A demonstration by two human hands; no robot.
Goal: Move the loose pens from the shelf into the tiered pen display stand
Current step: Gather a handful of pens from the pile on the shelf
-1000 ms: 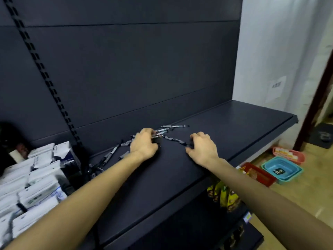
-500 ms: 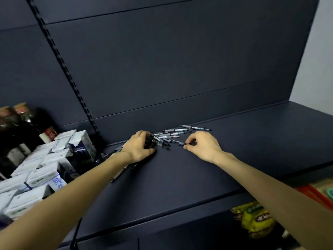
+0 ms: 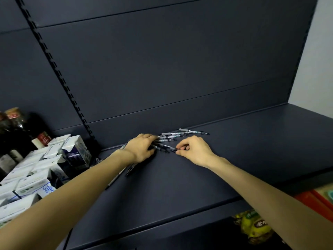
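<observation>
- Dark shelf point(image 3: 198, 177) carries scattered pens point(image 3: 173, 137).
- Left hand point(image 3: 142, 148) clutches a pen bundle.
- Right hand point(image 3: 194, 150) pinches one pen; feed it into the bundle, tips aligned.

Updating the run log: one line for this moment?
left hand: grips gathered pens | right hand: pinches one pen's end | shelf: more loose pens | stand: unseen

Dim, even light is falling from above; the dark shelf point(image 3: 198, 177) is showing faint shadows, edges are bending from the wide lens, details staying soft.
</observation>
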